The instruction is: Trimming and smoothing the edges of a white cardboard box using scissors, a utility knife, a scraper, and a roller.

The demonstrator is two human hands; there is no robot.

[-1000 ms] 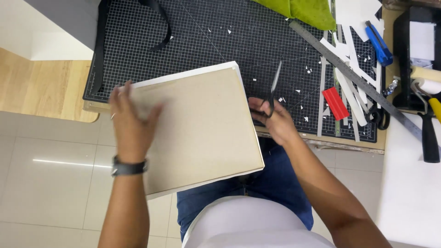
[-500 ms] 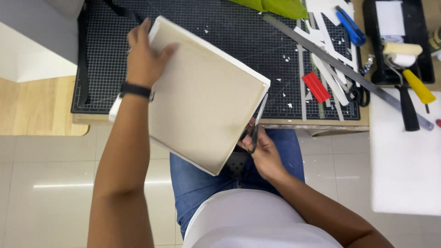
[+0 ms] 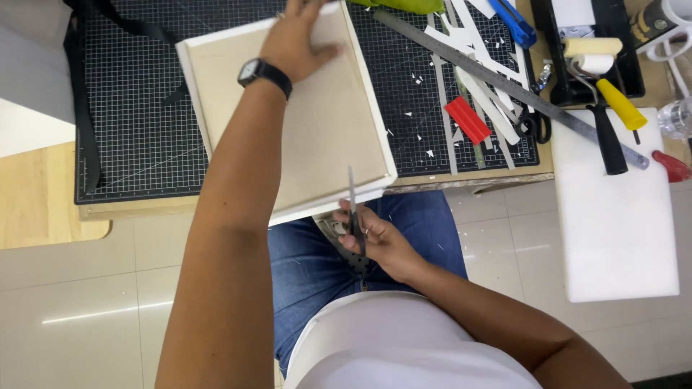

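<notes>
Board (image 3: 317, 122) overhangs the near edge of the counter (image 3: 130, 209), above the lap; bare mat (image 3: 137, 108) lies left, clutter right. Left hand (image 3: 299, 43) presses flat and open on its far end. Right hand (image 3: 375, 241), just below the near edge, grips scissors (image 3: 353, 209), blades pointing up onto the board.

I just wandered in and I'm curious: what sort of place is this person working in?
Most likely a craft or bookbinding workbench. A black gridded cutting mat covers the table, a long steel ruler lies among white paper offcuts, and the right hand holds scissors beside a beige board panel.
</notes>
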